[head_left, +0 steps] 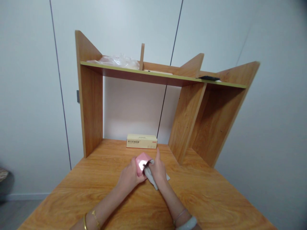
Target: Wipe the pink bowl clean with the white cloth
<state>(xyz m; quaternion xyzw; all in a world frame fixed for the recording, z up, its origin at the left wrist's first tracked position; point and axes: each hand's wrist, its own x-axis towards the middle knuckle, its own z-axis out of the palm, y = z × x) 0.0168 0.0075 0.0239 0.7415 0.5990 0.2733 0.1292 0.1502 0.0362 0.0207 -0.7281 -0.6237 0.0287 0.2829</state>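
Tilted above the desk is a shiny pink container (142, 158), with its opening turned to the right. My left hand (129, 174) is closed around its left side and underside. At that opening, my right hand (158, 169) grips a pale grey cloth (150, 177), part of which reaches into the mouth of the container. One finger of the right hand points up and away, while the others curl on the cloth. Below the hand the rest of the cloth hangs down toward the wood. The inside of the container is mostly hidden by the hand and cloth.
A cream box (141, 141) with printed lettering stands at the back of the wooden desk (96, 191). Above it runs a shelf (153, 76) carrying a clear plastic bag (117, 61) and a flat black item (209, 78). Upright panels (189, 121) divide the right side.
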